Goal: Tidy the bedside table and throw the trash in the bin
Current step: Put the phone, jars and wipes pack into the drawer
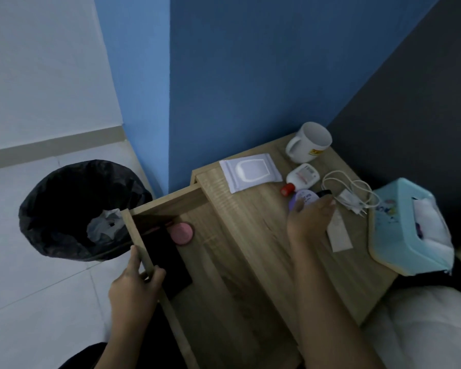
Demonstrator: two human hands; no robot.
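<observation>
Bin (51,198): crumpled white paper (101,226) inside.
Drawer (224,288): open, holding pink disc (181,233) and black case (171,259).
Left hand (133,286): grips drawer front.
Right hand (309,219): grasps purple bottle (304,198).

Two bare arms show in the lower half of the view. The left forearm (115,339), at about 7 o'clock, is uncovered from the frame edge to the wrist. The left hand (135,287) above it is bare too, with short, rounded fingers (134,258). The right forearm (328,310), at about 5 o'clock, takes up more of the view and is likewise uncovered. The right hand (310,221), at about 4 o'clock, is bare; blur hides its nails. Along the bottom edge near 7 o'clock, beside the left forearm, is a dark garment (83,356), black or nearly so. Its cut cannot be told in the dim light.
</observation>
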